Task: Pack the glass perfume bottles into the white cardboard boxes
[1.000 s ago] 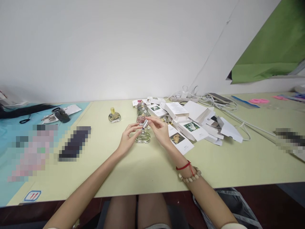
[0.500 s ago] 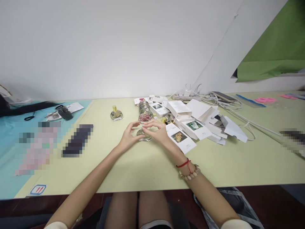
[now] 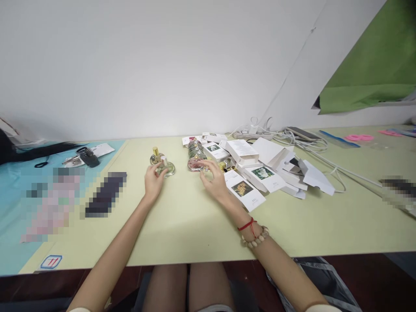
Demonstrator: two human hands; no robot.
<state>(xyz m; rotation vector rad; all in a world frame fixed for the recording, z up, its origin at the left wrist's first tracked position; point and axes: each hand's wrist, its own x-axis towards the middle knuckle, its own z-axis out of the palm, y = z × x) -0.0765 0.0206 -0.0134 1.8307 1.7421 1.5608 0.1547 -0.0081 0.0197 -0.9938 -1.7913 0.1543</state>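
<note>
My left hand (image 3: 154, 181) is closed around the side of a clear glass perfume bottle (image 3: 168, 169) with greenish contents and a shiny cap. It stands on the table just in front of another perfume bottle (image 3: 156, 155) with a gold cap. Curved and apart, the fingers of my right hand (image 3: 212, 180) are beside a perfume bottle with pink contents (image 3: 195, 164), the nearest in a row. Whether the fingertips touch that bottle is hard to see. More glass bottles (image 3: 195, 148) stand behind it, partly overlapping.
White boxes with flower pictures (image 3: 263, 173) and opened cartons are heaped right of the bottles, with gold caps (image 3: 224, 166) beside them. Behind lie white cables (image 3: 302, 145) and a power strip. Pink scissors (image 3: 359, 138) lie far right; a dark jar (image 3: 87, 157) is at left.
My left hand has carried the greenish bottle leftward, next to the gold-capped one, where its cap is now on top. My right hand has come off it and is beside the pink bottle.
</note>
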